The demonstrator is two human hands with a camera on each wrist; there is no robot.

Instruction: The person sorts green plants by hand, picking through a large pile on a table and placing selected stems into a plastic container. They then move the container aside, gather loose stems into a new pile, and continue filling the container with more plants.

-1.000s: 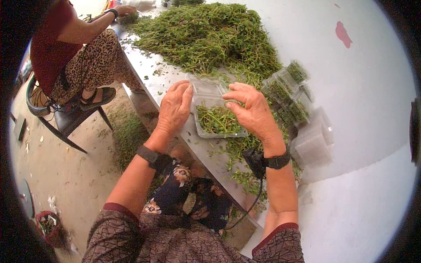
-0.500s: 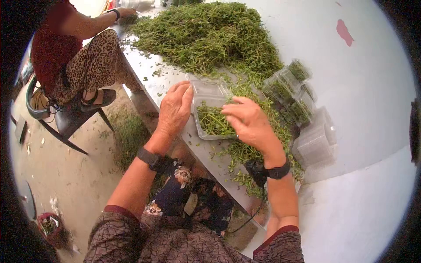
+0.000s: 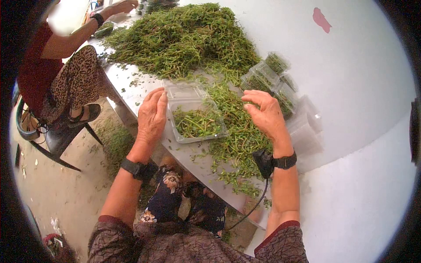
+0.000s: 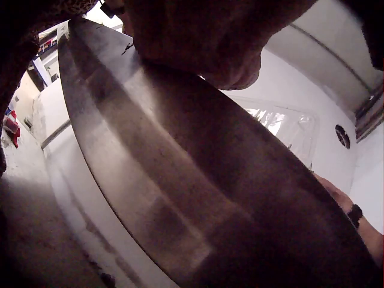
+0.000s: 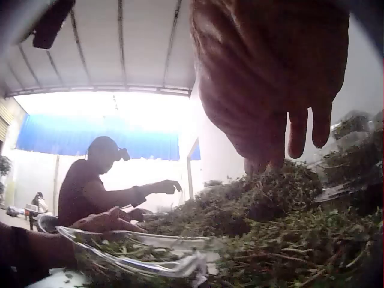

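Observation:
A clear plastic clamshell box (image 3: 199,140) stands near the table's edge, its lid (image 3: 186,91) folded back on the far side. Cut green stems (image 3: 195,122) fill its lower part. My left hand (image 3: 152,116) rests along the box's left side, fingers extended with their tips beside the lid hinge; the right wrist view shows this hand (image 5: 99,223) behind the rim. To the right of the box, my right hand (image 3: 265,115) hovers over loose greens (image 3: 237,118) with loosely bent fingers. From its own wrist view, the right hand's fingers (image 5: 297,135) point down toward the greens.
A large heap of greens (image 3: 184,39) covers the far table. Filled clear boxes (image 3: 267,79) are stacked at the right, beside nested unfilled ones (image 3: 305,131). Another person (image 3: 41,65) sits at the left on a dark chair (image 3: 59,138), reaching over the table.
My right hand has moved from over the box to the loose greens at its right. The left hand stays at the box's left side. The head view has shifted.

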